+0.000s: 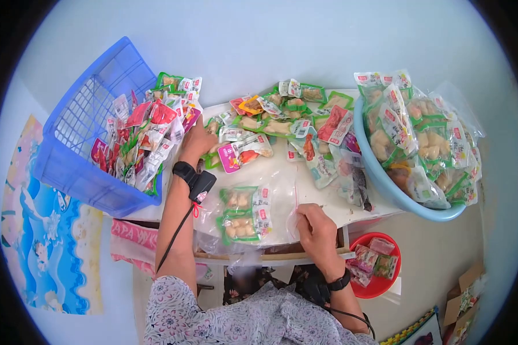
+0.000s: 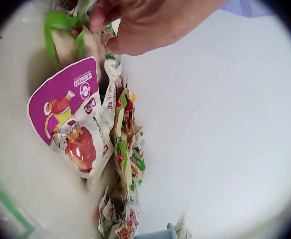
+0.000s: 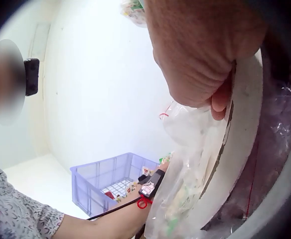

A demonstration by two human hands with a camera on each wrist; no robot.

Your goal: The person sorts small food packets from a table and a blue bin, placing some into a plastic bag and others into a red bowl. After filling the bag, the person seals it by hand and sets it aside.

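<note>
In the head view my left hand (image 1: pixel 198 142) is among snack packets beside the blue basket. The left wrist view shows its thumb and fingers pinching a green-edged packet (image 2: pixel 66 45) of pale pieces. Just beside that lies a purple-and-white packet (image 2: pixel 73 127) with a reddish filling. My right hand (image 1: pixel 318 234), fingers curled, holds the edge of a clear plastic bag (image 1: pixel 283 198) at the table's front edge. Inside the bag lie two green-edged packets (image 1: pixel 240 226), one above the other. The right wrist view shows the bag's film (image 3: pixel 185 129) under the curled fingers.
A tilted blue basket (image 1: pixel 77 167) full of packets stands at left. More packets (image 1: pixel 279 126) lie along the wall. At right is a light-blue basin (image 1: pixel 380 192) heaped with filled bags. An open drawer (image 1: pixel 270 257) is below the table edge; a red basin (image 1: pixel 394 276) sits lower right.
</note>
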